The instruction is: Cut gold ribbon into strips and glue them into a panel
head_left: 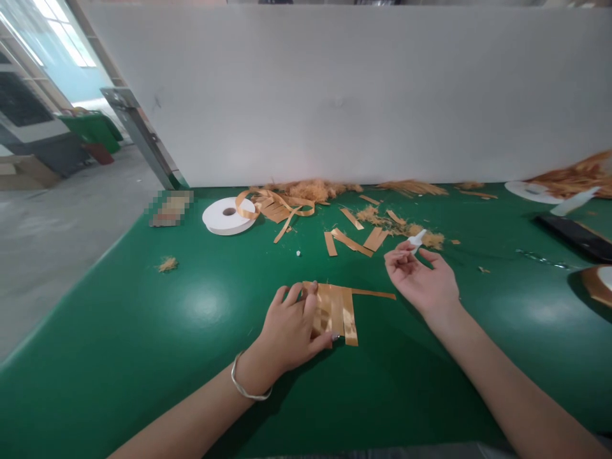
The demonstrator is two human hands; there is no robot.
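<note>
My left hand [291, 328] lies over several gold ribbon strips [337, 312] set side by side on the green table. Its fingers are spread, with the fingertips at the strips' top edge and the thumb near the bottom edge. A thin gold strip [375, 293] sticks out to the right from the top of these strips. Palm up and to the right, my right hand [425, 280] is raised slightly above the table. Its curled fingers hold a small white tube with a pointed tip [417, 239]. The hand covers the tube's lower part.
A white ribbon spool [224, 220] with loose gold ribbon stands at the back left. Cut strips [351, 242] and frayed fibres [313, 190] lie along the white panel [335, 95]. On the right are a black phone [576, 237] and another white pointed piece [574, 201].
</note>
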